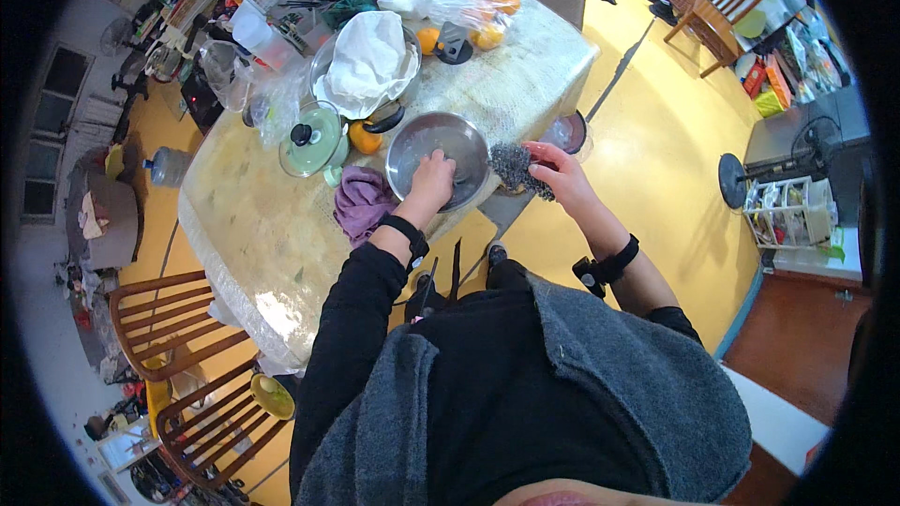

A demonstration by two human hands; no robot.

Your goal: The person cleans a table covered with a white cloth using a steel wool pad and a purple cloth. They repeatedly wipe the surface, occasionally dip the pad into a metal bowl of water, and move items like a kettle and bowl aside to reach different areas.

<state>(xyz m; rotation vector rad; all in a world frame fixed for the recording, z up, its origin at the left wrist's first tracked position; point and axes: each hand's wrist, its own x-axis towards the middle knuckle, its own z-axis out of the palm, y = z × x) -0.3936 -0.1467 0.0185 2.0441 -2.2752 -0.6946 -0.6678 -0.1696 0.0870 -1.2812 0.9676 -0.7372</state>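
Note:
A round stainless steel bowl (470,128) stands at the table's near edge. Over its inside lies my left hand (434,179), fingers bent down; whether they hold anything is hidden. To the right of the bowl, my right hand (560,172) grips a dark grey, curly mesh scrubber (513,165) between thumb and fingers, beside the bowl's rim. A crumpled purple cloth (362,204) touches the area left of the bowl. Beyond it are an orange (365,138), a dark curved handle (385,119) and a green pot with a glass lid (314,137).
The table (246,190) has a plastic cover. Farther back are a large bowl under white cloth (369,60), a bag of oranges (478,0) and a plastic container (256,35). A bin (568,133) stands beyond the table's right edge; wooden chairs (183,323) stand at left.

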